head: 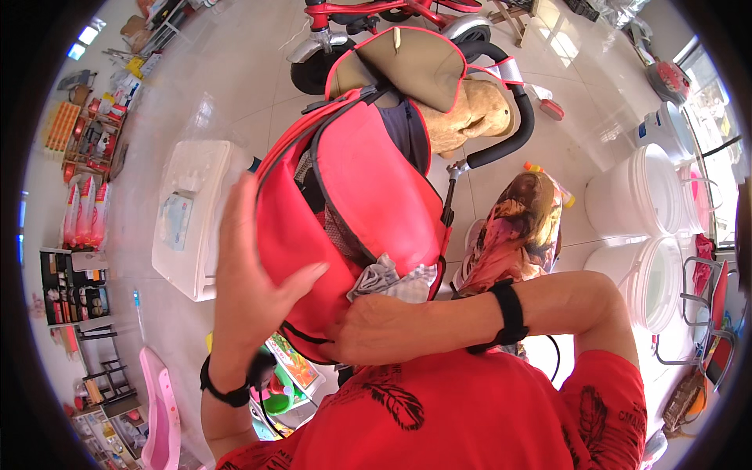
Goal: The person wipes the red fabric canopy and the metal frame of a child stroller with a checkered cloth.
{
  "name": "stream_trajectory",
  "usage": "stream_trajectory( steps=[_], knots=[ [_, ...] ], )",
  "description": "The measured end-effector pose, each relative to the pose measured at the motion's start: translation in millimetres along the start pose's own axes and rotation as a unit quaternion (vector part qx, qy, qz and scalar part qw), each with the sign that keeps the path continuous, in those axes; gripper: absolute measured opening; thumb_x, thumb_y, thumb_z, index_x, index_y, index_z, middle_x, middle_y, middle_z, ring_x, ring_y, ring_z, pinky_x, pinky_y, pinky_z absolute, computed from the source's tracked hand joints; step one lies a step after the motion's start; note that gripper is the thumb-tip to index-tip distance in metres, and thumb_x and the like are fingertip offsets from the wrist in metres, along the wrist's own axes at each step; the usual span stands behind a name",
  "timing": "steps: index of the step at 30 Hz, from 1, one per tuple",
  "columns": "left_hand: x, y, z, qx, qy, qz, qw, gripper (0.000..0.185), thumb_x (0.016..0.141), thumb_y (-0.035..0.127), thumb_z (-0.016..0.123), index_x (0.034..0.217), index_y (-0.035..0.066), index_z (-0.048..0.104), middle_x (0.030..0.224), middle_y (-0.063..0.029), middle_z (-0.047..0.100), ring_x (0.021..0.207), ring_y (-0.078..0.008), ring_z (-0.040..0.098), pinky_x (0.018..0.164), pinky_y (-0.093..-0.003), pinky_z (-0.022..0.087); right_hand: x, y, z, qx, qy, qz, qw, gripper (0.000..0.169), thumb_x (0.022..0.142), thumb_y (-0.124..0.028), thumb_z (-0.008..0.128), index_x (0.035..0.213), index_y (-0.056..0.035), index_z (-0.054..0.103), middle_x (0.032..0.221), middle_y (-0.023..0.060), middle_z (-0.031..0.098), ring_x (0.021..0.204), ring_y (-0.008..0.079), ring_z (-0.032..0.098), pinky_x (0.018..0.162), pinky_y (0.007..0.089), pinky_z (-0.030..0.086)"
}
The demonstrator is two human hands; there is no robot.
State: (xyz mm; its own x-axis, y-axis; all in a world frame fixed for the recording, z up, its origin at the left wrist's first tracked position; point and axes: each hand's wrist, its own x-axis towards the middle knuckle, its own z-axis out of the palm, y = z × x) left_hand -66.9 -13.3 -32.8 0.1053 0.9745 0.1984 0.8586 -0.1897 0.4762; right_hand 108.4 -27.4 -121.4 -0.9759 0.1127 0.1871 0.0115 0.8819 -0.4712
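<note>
A red and pink stroller canopy [376,176] with black trim and mesh fills the middle of the view. My left hand [241,276] stands along its left side, thumb spread from the fingers and nothing held; whether it touches the fabric is unclear. My right hand [382,329] is curled at the near edge of the canopy, with its fingertips mostly hidden. A crumpled grey checked cloth [393,282] bulges from behind this hand, against the canopy. Beyond, an olive-brown flap [411,64] edged in red hangs over a brown plush toy [470,114].
The stroller's black padded handlebar [511,141] curves on the right. A white plastic box [194,217] bears a light blue packet [176,220]. White buckets [623,191] stand at right. A red wheeled frame [376,12] is ahead. A pink tub [158,411] lies at lower left.
</note>
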Motion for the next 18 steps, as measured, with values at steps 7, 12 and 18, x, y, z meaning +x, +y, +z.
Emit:
stream_trajectory(
  steps=[7, 12, 18],
  knots=[
    [-12, -69, 0, 0.013, -0.073, -0.074, 0.995, 0.085, 0.078, 0.001, 0.068, 0.151, 0.003, 0.025, 0.152, -0.0207, 0.033, 0.141, -0.0349, 0.033, 0.116, -0.0384, 0.028, -75, 47, -9, 0.382, 0.196, 0.131, 0.893, 0.029, 0.081, -0.022, 0.076, 0.100, -0.0047, 0.064, 0.093, 0.0111, 0.069, 0.082, 0.0208, 0.069, 0.071, 0.0332, 0.055],
    [-28, -103, 16, -0.017, -0.109, -0.138, 0.984, 0.081, 0.080, 0.004, 0.068, 0.150, 0.001, 0.027, 0.151, -0.0226, 0.034, 0.139, -0.0364, 0.035, 0.114, -0.0386, 0.029, -137, 127, 55, 0.558, 0.576, 0.411, 0.434, 0.031, 0.087, -0.022, 0.073, 0.111, -0.0061, 0.062, 0.101, 0.0076, 0.067, 0.090, 0.0170, 0.064, 0.077, 0.0324, 0.055],
    [-26, -81, 31, 0.136, -0.048, -0.107, 0.984, 0.087, 0.078, 0.009, 0.073, 0.151, 0.005, 0.026, 0.151, -0.0218, 0.033, 0.140, -0.0407, 0.031, 0.114, -0.0502, 0.027, -125, 135, 17, 0.476, 0.378, 0.438, 0.662, 0.062, 0.077, -0.026, 0.080, 0.129, -0.0048, 0.054, 0.117, 0.0126, 0.061, 0.103, 0.0212, 0.060, 0.088, 0.0361, 0.050]
  ],
)
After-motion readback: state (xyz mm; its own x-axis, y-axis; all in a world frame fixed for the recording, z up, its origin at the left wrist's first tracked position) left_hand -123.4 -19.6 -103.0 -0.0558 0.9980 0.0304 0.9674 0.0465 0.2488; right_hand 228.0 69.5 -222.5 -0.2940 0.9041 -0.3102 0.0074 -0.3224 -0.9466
